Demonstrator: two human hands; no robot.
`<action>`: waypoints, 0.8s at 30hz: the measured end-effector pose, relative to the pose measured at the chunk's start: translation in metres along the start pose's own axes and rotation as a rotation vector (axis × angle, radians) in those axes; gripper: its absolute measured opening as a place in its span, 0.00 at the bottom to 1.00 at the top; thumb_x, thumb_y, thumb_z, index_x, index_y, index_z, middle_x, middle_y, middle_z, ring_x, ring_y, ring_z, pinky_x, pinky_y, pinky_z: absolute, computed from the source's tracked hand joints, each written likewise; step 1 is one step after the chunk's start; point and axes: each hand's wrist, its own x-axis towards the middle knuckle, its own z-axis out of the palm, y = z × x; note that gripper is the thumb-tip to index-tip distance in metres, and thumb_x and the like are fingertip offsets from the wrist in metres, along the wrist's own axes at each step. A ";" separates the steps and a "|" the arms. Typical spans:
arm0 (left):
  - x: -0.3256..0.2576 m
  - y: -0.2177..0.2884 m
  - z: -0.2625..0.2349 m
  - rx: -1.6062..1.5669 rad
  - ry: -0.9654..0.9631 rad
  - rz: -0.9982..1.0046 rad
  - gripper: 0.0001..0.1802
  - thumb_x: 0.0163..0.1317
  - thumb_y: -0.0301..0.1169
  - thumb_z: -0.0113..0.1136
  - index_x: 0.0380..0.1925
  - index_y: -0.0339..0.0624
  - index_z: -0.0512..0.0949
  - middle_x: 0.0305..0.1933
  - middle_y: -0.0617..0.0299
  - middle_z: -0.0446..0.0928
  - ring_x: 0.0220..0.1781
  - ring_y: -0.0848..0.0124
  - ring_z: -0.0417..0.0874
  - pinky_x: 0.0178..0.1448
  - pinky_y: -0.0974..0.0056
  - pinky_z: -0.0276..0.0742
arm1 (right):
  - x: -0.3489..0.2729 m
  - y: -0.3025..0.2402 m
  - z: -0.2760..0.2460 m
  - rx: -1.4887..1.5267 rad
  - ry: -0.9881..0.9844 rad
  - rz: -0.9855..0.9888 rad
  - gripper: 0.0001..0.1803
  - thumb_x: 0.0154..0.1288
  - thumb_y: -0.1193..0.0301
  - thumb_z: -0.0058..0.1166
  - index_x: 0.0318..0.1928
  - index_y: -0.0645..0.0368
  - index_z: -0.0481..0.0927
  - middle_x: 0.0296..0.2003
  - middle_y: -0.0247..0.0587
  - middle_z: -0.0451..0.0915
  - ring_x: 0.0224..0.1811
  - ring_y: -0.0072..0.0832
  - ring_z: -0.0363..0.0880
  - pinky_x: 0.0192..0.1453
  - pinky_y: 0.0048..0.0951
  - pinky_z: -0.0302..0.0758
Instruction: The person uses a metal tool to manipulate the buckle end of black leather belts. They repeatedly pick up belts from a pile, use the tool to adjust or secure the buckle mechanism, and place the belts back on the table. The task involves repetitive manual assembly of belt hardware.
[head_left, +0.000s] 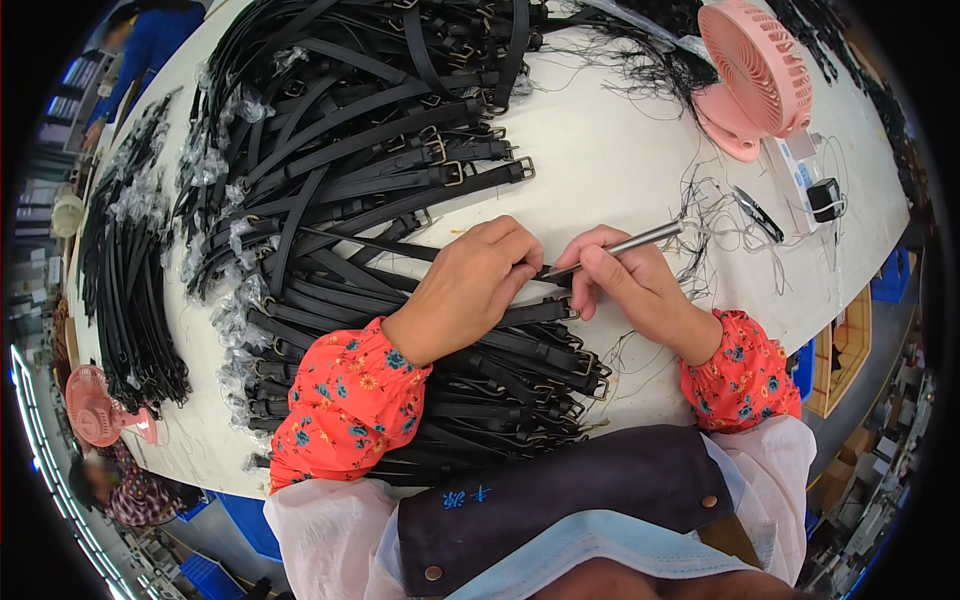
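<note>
Left hand (470, 285) bends its fingers inward, thumb and forefinger pinched near the end of a black belt (556, 280), whose strap appears to come in from 10 o'clock and pass beneath the palm. Facing it at 3 o'clock, the right hand (632, 283) is closed round a slim silver tool (640, 241), whose shaft slants up toward 2 o'clock. The tool's tip points at the belt end in the gap between the hands; whether the two touch cannot be told. Both wrists wear red floral sleeve covers (350, 400).

A pile of black belts (388, 134) spreads from 9 to 12 o'clock of the left hand and also below it toward 6, most metal buckles facing 3 o'clock. Clear plastic wrap (205, 165) covers some far ends. At 9 o'clock, well apart, lies another bundle of belts (135, 310) on the white counter (590, 130).

From the right hand, black snips (758, 213) lie at 2 o'clock, with a black plug (825, 200) farther out that way. A pink fan (755, 75) stands at 1 o'clock, and loose dark threads (655, 70) tangle at 12.
</note>
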 end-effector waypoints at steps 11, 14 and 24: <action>0.000 -0.001 0.000 -0.015 -0.004 -0.004 0.05 0.62 0.18 0.60 0.38 0.35 0.77 0.39 0.55 0.76 0.37 0.58 0.81 0.42 0.60 0.78 | 0.000 0.001 0.000 0.009 0.002 0.002 0.23 0.85 0.58 0.40 0.48 0.66 0.81 0.32 0.37 0.81 0.28 0.20 0.81 0.35 0.22 0.78; 0.000 0.001 -0.002 -0.015 -0.002 -0.003 0.05 0.62 0.18 0.60 0.38 0.35 0.77 0.39 0.55 0.77 0.37 0.59 0.81 0.41 0.60 0.78 | 0.000 0.002 0.000 0.013 0.010 0.009 0.23 0.85 0.58 0.41 0.48 0.66 0.81 0.32 0.37 0.81 0.29 0.20 0.81 0.35 0.22 0.78; -0.001 0.000 -0.001 0.036 0.047 -0.022 0.05 0.63 0.20 0.62 0.38 0.37 0.78 0.38 0.54 0.78 0.38 0.56 0.80 0.43 0.58 0.77 | 0.000 0.002 -0.001 0.042 0.008 -0.004 0.21 0.84 0.59 0.41 0.50 0.65 0.80 0.32 0.37 0.81 0.29 0.21 0.81 0.35 0.22 0.78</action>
